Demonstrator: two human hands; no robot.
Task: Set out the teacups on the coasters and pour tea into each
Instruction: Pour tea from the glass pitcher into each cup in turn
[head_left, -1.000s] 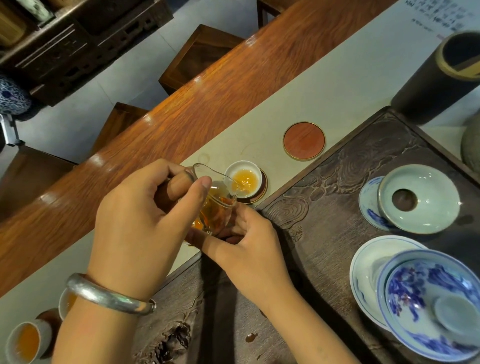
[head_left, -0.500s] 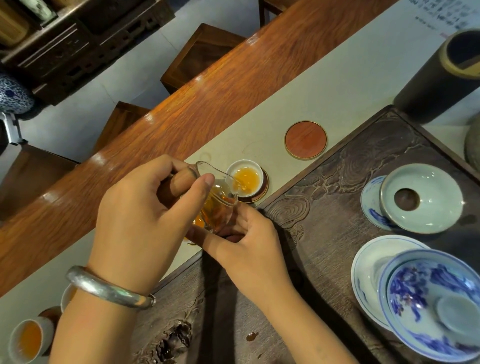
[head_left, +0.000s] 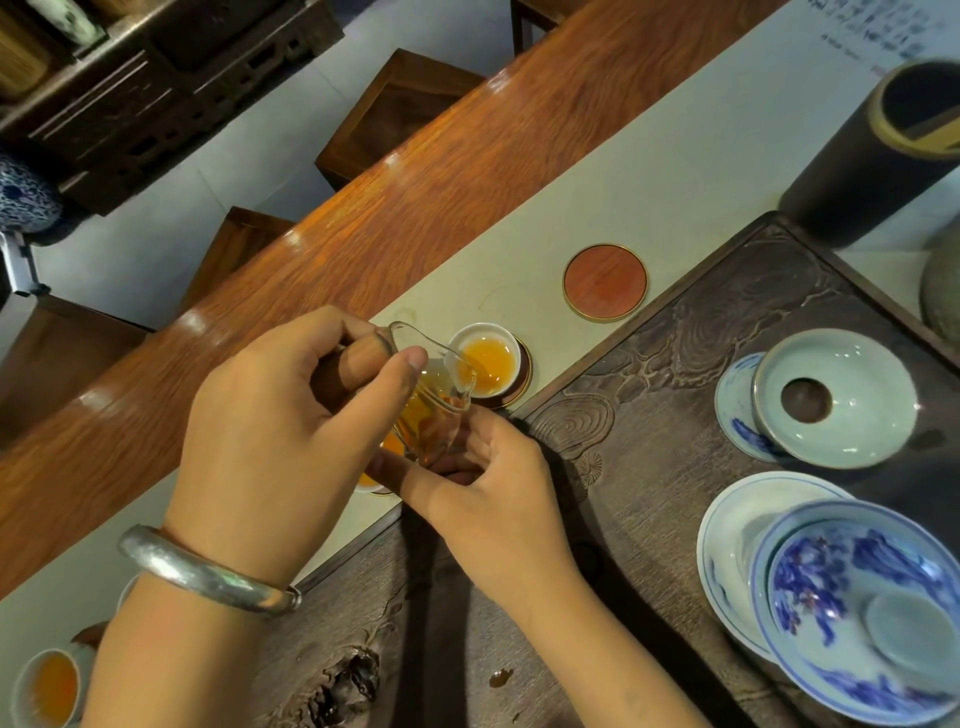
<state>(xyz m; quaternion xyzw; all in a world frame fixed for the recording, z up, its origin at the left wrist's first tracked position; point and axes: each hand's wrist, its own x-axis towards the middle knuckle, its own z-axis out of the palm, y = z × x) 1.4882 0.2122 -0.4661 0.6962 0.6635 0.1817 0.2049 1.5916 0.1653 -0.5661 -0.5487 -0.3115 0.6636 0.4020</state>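
Far-left teacup (head_left: 49, 688): filled with tea.
Left hand (head_left: 291, 415): fingers wrap the glass pitcher (head_left: 434, 410) handle, tipped.
Right hand (head_left: 488, 483): fingertips steady the pitcher's base.
Middle teacup (head_left: 483, 358): on its coaster, filling.
Empty coaster (head_left: 605, 279): still needs cup and tea.

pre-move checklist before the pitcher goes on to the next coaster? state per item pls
1. Grip: left hand holds the wooden handle of the glass pitcher. Ok.
2. Support: right hand fingers steady the pitcher's base. Ok.
3. Current teacup on its coaster, holding tea. Ok.
4. Spout lifted and dripping stopped: it hangs over that cup's rim. Cannot tell.
5. Next coaster has a cup: bare, none on it. Not ok.
6. Tea left in the pitcher: amber liquid shows in it, whether enough for another cup is unclear. Cannot tell.
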